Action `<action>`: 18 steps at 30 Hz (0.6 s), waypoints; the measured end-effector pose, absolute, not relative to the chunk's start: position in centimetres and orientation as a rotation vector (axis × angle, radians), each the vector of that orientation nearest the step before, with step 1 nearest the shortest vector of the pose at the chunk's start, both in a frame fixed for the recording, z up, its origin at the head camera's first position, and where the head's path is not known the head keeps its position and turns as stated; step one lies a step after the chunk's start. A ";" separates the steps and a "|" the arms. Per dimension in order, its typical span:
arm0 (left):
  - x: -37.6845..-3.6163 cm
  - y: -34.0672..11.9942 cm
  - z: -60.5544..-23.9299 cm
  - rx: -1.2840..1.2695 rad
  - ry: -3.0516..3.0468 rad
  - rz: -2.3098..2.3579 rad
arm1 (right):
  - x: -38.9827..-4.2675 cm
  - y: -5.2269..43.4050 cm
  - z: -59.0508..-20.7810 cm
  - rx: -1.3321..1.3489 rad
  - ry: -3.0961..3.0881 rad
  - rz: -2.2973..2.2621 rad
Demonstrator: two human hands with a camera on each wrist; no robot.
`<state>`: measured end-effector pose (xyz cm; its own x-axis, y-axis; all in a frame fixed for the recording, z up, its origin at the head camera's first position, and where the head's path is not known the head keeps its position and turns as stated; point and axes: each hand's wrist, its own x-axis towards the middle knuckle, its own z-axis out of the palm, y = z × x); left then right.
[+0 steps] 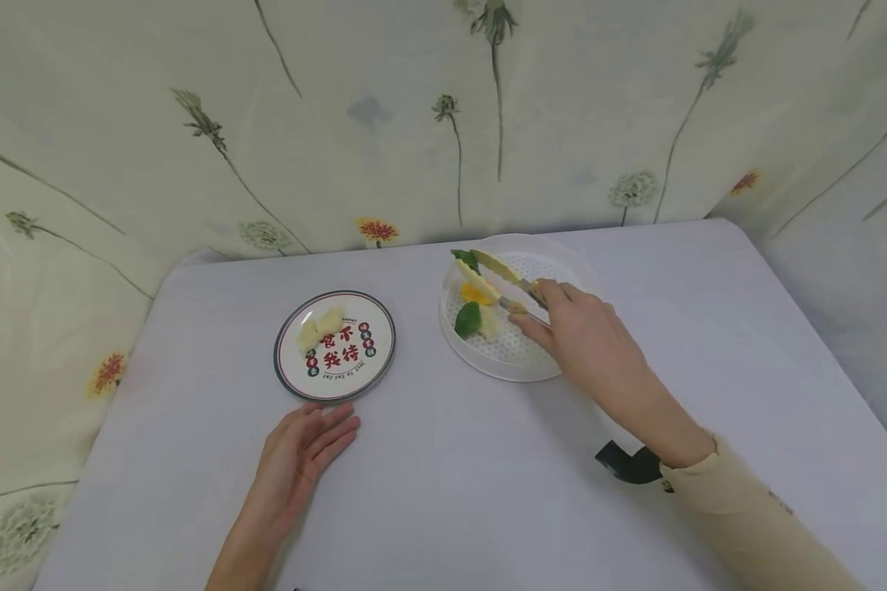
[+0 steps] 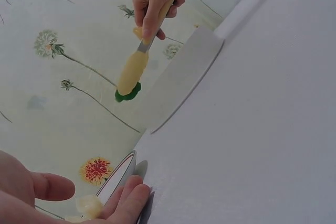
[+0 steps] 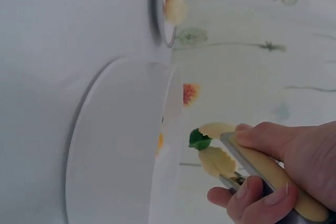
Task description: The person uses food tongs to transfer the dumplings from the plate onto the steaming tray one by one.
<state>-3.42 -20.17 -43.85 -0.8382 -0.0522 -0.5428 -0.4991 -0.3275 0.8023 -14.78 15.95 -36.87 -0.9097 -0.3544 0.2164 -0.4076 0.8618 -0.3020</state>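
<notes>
Right hand: fingers and thumb curl round the handles of a pair of yellow-tipped tongs, a clenched grip squeezing the two arms toward each other.
Tongs: their long axis runs from the hand at about 4 o'clock up to the tips at about 10 o'clock in the head view — the tips point toward the far wall, over the far-left part of the white tray.
Tong tips: a green leaf piece sits right at the scalloped tips; the right wrist view shows it between them.
White tray: round, perforated floor, on the counter right of centre; inside it lie a yellow piece and another green leaf, both below the tongs.
Left hand: flat on the counter, palm down, fingers straight and relaxed, holding nothing — its fingertips lie at the near rim of the plate, at that plate's 6 o'clock.
Plate: round, dark-rimmed, red lettering, well left of the tray; pale food pieces rest at its 11 o'clock.
</notes>
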 end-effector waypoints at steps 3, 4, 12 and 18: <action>-3.4 -20.1 -43.8 -0.713 1.617 2.237 | -15.0 17.1 -37.0 0.536 -2.901 0.488; -3.4 -20.1 -43.8 -0.716 1.617 2.236 | -15.0 17.3 -37.1 0.526 -2.907 0.485; -3.3 -20.1 -43.6 -0.720 1.629 2.223 | -15.0 18.0 -38.0 0.515 -2.854 0.498; -3.4 -20.0 -43.6 -0.720 1.620 2.224 | -14.5 16.6 -37.3 0.511 -2.866 0.554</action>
